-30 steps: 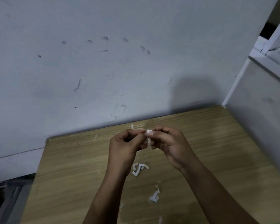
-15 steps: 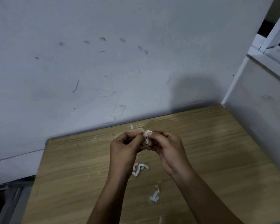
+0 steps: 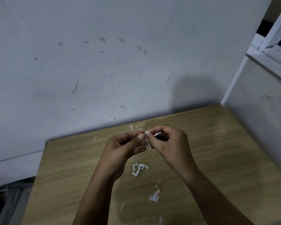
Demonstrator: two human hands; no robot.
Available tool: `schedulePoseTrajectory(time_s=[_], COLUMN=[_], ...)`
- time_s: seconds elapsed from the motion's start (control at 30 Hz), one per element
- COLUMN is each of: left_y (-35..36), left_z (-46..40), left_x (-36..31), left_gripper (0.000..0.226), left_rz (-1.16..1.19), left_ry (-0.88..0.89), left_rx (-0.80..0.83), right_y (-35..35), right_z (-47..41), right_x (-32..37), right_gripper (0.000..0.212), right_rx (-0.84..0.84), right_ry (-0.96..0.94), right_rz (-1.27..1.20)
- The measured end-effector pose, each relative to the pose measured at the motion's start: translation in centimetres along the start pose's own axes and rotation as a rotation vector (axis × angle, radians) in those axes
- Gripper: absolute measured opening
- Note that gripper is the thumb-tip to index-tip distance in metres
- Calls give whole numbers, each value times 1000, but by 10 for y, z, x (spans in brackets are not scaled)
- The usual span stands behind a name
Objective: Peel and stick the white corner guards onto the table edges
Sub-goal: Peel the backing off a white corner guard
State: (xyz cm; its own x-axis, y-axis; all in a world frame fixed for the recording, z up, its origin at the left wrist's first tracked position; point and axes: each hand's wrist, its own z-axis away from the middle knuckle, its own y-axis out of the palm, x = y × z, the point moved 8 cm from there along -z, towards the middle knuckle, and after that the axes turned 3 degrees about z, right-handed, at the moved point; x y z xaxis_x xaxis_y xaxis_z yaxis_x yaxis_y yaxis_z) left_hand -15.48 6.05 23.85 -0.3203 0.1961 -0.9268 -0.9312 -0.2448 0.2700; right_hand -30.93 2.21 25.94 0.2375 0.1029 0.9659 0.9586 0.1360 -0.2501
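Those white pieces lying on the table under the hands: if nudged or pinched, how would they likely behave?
The white pieces look thin and small, so probably very light and easily scattered. Their bent, curled shapes suggest they are floppy. They lie flat on the table, so rolling seems unlikely.

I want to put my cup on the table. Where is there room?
The table is bare on the right, beside the side wall, and on the left toward its edge. The middle is crowded: both hands and the white scraps beneath them.
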Motion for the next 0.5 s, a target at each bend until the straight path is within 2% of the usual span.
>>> schedulePoseTrajectory(time_s=[0.13, 0.33, 0.5], left_y=[-2, 2, 5], left_z=[-5, -3, 0], left_x=[-5, -13, -13], left_gripper=[13, 12, 6], left_rz=[-22, -122, -207], left_ry=[39, 120, 176], left_rx=[-53, -29, -163], right_y=[1, 5, 8], right_z=[2, -2, -1], right_x=[8, -8, -7], right_gripper=[5, 5, 7], right_rx=[15, 102, 83], right_ry=[-109, 87, 122], right_rz=[55, -293, -279])
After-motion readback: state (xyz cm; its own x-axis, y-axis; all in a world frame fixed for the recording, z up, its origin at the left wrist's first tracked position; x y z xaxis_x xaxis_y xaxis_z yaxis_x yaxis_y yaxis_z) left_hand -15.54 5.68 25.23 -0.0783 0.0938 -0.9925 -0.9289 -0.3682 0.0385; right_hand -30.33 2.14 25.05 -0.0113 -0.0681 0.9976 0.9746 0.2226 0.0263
